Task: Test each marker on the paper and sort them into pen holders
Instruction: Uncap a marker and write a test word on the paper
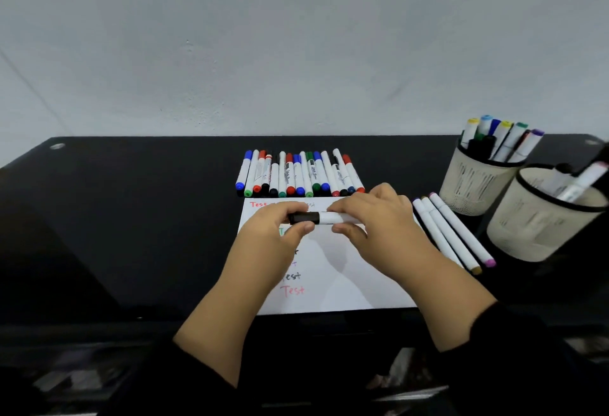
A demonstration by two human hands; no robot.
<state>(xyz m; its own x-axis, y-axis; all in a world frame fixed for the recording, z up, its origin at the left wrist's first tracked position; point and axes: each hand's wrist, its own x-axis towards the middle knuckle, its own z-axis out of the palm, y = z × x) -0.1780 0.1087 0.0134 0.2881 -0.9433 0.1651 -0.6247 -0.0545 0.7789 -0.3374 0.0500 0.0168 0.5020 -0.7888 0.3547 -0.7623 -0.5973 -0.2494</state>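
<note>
a black-capped marker (318,218) is held level above the paper (346,270), its long axis running left to right across the body, so that any separation of cap and barrel would have to be made along that line. the black cap is pinched by the left hand (280,234) between thumb and curled fingers; the white barrel is gripped by the right hand (379,228), whose fingers are wrapped over it with the thumb beneath. both hands are equally near, each on its own end. whether the cap is being pulled off or pushed on cannot be told.

the marker is seen as a stout white barrel with a black cap seated flush; the far end is hidden under the right hand. several coloured "test" words are already written on the paper. behind the paper a row of capped markers (300,173) lies on the black bench (131,218). just right of the paper 3 slim white markers (451,231) lie side by side, and 2 mesh pen holders (474,185) stand further right, both with markers inside.
</note>
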